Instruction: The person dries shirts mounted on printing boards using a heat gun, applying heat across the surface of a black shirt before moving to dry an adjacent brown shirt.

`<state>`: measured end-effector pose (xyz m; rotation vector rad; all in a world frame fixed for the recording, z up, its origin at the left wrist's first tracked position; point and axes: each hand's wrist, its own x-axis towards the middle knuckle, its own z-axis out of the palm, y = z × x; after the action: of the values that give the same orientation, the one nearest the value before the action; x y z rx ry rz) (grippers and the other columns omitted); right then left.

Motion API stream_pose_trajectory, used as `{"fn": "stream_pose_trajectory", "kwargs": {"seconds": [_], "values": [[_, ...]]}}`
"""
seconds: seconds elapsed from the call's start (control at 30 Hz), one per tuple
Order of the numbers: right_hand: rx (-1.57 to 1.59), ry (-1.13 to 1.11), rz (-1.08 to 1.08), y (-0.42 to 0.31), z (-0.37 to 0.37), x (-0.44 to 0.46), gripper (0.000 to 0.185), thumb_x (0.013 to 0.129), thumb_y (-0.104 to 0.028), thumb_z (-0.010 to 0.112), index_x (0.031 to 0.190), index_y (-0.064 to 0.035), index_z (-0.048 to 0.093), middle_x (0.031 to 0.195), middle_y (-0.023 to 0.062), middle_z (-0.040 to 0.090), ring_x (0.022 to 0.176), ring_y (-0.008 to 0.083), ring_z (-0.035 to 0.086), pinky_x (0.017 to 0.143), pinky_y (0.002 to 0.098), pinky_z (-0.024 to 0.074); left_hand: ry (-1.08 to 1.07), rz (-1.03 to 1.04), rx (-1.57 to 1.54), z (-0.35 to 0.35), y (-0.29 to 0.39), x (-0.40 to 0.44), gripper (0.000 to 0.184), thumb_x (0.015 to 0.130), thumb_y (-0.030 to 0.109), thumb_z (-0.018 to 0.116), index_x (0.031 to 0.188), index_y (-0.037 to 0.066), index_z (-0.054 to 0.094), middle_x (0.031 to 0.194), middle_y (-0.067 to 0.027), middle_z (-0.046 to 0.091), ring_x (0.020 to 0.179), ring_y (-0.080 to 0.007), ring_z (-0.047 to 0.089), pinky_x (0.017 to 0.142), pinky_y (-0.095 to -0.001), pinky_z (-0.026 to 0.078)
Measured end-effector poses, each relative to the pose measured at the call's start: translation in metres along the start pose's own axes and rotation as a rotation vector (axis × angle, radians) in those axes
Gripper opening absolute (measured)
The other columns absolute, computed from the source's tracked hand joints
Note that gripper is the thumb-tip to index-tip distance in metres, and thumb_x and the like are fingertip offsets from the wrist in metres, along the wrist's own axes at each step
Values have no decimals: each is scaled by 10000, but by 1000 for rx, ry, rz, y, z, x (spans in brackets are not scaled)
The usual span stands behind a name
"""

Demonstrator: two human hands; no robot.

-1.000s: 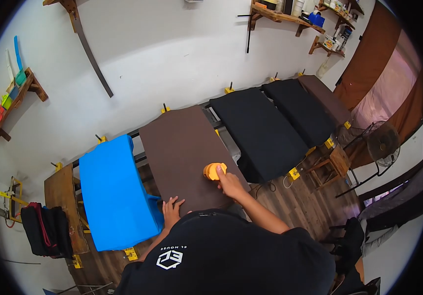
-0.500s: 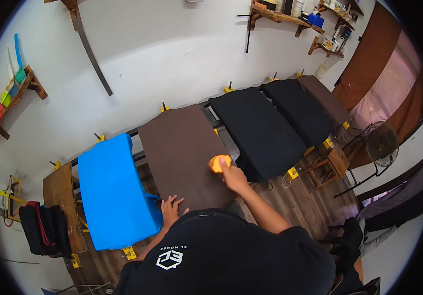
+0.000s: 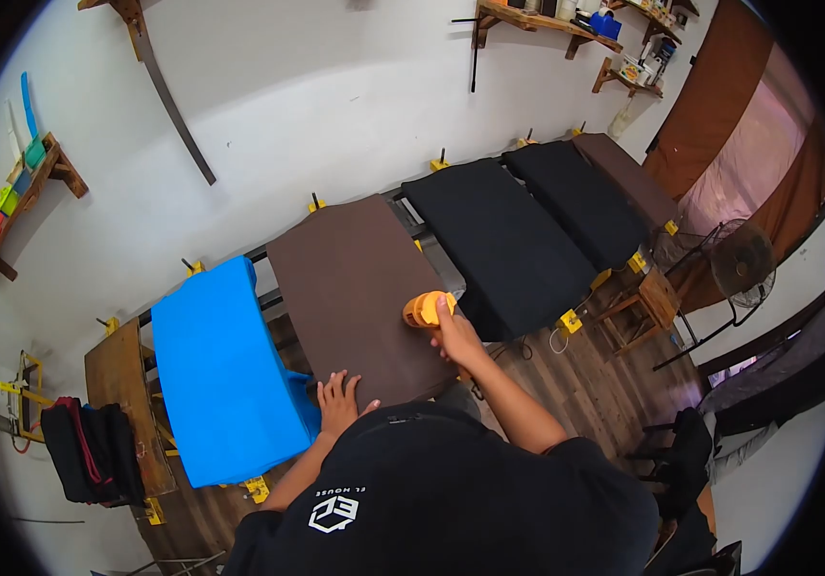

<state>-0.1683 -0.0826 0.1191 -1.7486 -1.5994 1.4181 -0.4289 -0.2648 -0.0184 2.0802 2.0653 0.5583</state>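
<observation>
A brown shirt [image 3: 355, 278] is stretched flat over a board in front of me. My right hand [image 3: 455, 336] is wrapped round an orange tool [image 3: 429, 309], which is over the right edge of the brown cloth; whether it touches the cloth I cannot tell. My left hand [image 3: 340, 401] rests with its fingers spread on the near left corner of the same cloth. Left of it lies a bright blue shirt [image 3: 225, 374] on its own board, and to the right a black shirt [image 3: 503, 245] covers another.
More covered boards, one black [image 3: 580, 197] and one brown [image 3: 628, 178], continue to the right. A bare wooden board [image 3: 119, 384] with dark folded cloth [image 3: 95, 451] stands left. Further right are a wooden stool [image 3: 643, 307] and a fan [image 3: 743, 259].
The orange tool in my right hand has shifted a little toward the far side and right along the brown shirt. My left hand has stayed near the same corner, and the view has tilted slightly.
</observation>
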Motion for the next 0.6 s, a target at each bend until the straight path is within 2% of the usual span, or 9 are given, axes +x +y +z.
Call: {"fn": "stream_pose_trajectory", "kwargs": {"seconds": [0.07, 0.1, 0.2, 0.27, 0.33, 0.37, 0.4, 0.47, 0.6], "values": [[-326, 372, -261, -3, -2, -1, 1055, 1027, -844, 151, 715, 13, 681, 652, 143, 678, 636, 284, 721, 668, 441, 559, 1, 5, 12, -3, 1, 4, 882, 955, 781, 576, 1528, 112, 529, 1583, -204, 429, 1546, -439, 331, 1276, -653, 140], [-220, 178, -120, -2, -13, -4, 1047, 1031, -837, 159, 752, 13, 704, 675, 157, 693, 649, 310, 723, 731, 464, 562, -16, 9, 14, -4, 2, 3, 958, 918, 828, 577, 1546, 107, 513, 1591, -212, 418, 1555, -441, 315, 1277, -653, 129], [-242, 150, -118, -1, -11, -1, 1047, 1027, -843, 166, 747, 10, 706, 680, 159, 697, 653, 308, 725, 727, 460, 562, -76, 0, 14, -4, -1, 4, 1097, 852, 910, 566, 1591, 105, 468, 1621, -223, 384, 1578, -444, 267, 1277, -662, 104], [-354, 290, -246, -3, 4, -1, 1049, 1026, -844, 177, 729, 14, 701, 674, 161, 692, 624, 291, 715, 665, 441, 554, -123, -15, 13, 0, -3, 4, 1159, 824, 945, 554, 1618, 108, 437, 1643, -226, 360, 1592, -446, 235, 1277, -669, 89], [19, -9, -9, -12, 7, -10, 1080, 1015, -855, 185, 671, 28, 703, 654, 217, 692, 770, 416, 748, 843, 527, 569, -219, -53, -8, 6, -2, 6, 1304, 775, 995, 532, 1682, 81, 326, 1703, -264, 263, 1610, -505, 130, 1252, -731, 26], [-135, 68, -174, -7, 17, -8, 1057, 1008, -867, 201, 621, 8, 648, 567, 153, 630, 581, 320, 696, 665, 461, 572, -213, -52, -7, 18, -4, 7, 1304, 775, 995, 532, 1682, 81, 326, 1703, -264, 263, 1610, -505, 130, 1252, -731, 26], [-135, 71, -180, -3, 21, -5, 1057, 1008, -867, 201, 621, 8, 648, 567, 153, 630, 581, 320, 696, 665, 461, 572, -229, -58, 43, 31, -4, 6, 1353, 761, 1004, 535, 1697, 61, 277, 1720, -287, 212, 1609, -536, 80, 1228, -764, -4], [19, -60, -127, -9, 23, -13, 1007, 1011, -866, 187, 615, -20, 563, 625, 97, 627, 518, 201, 627, 483, 355, 503, -267, -68, 16, 52, -8, 4, 1462, 733, 1023, 533, 1719, 11, 159, 1750, -341, 80, 1599, -604, -48, 1173, -826, -69], [-28, -81, -120, -15, 21, -21, 1027, 1010, -869, 184, 648, -8, 613, 626, 101, 625, 518, 201, 624, 488, 355, 502, -437, -106, 81, 57, -11, 5, 1456, 766, 999, 539, 1730, 23, 51, 1767, -334, -56, 1592, -597, -161, 1177, -805, -113]]}}
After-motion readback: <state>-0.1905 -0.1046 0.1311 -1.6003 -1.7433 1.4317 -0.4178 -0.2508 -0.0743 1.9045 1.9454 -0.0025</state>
